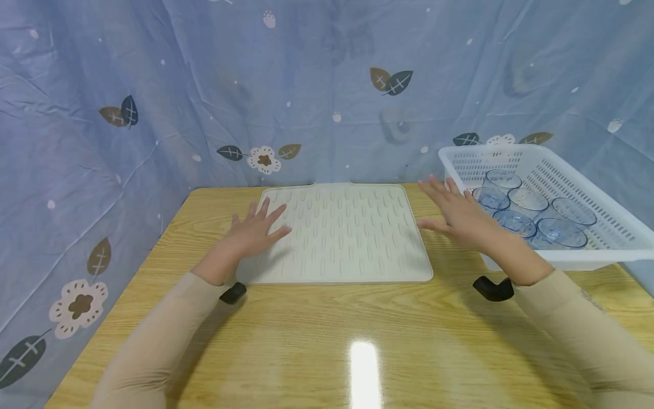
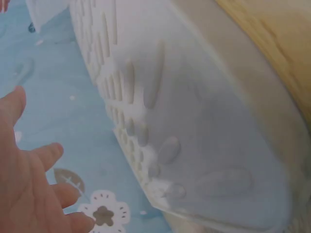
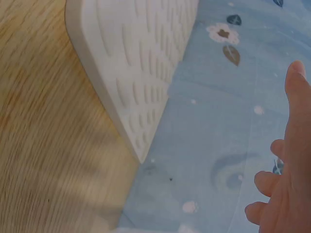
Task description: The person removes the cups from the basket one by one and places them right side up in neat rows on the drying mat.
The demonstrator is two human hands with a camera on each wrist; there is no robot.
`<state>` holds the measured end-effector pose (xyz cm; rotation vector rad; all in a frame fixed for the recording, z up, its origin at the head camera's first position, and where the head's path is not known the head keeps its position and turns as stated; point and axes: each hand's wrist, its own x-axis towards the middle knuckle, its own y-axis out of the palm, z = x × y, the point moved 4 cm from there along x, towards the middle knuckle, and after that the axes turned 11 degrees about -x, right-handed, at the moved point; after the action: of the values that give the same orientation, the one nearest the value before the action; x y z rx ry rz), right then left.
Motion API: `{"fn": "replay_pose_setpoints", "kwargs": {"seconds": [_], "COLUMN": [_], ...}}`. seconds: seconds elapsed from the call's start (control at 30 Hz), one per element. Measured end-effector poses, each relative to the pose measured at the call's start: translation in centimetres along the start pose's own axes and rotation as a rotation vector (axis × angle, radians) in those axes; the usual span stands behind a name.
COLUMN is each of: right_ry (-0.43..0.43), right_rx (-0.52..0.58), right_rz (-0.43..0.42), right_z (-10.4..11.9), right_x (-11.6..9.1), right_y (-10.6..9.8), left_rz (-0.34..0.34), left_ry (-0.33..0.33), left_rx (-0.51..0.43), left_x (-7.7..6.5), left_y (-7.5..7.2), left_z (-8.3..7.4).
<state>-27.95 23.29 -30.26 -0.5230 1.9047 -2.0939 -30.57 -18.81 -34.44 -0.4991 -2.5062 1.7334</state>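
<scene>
All left hand (image 1: 254, 232) and right hand (image 1: 460, 218) fingers are spread; the mat (image 1: 337, 238) between, likely light, pliant, is best held by its edges.

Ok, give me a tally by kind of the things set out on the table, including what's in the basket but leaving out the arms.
Clear, blue-tinted glasses: 6
White basket: 1
White ridged board: 1
Total: 8

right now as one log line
left grip: empty, near ridged white mat | right grip: empty, near slotted basket | blue glasses: in basket
</scene>
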Motion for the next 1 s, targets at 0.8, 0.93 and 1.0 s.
{"fn": "replay_pose_setpoints", "kwargs": {"seconds": [0.8, 0.93, 1.0], "right_ry": [0.133, 0.178, 0.181], "right_rx": [0.161, 0.143, 0.135], "right_rz": [-0.060, -0.040, -0.037], "right_z": [-6.4, -7.5, -7.9], "right_x": [-4.8, -5.2, -5.4], "right_y": [-1.1, -1.0, -1.1], "left_rz": [0.075, 0.100, 0.117], "left_ry": [0.060, 0.067, 0.071], "left_rx": [-0.014, -0.043, -0.067], "left_x": [-2.2, -2.5, -2.8], "left_y": [0.9, 1.0, 1.1], "left_z": [2.5, 2.8, 3.0]}}
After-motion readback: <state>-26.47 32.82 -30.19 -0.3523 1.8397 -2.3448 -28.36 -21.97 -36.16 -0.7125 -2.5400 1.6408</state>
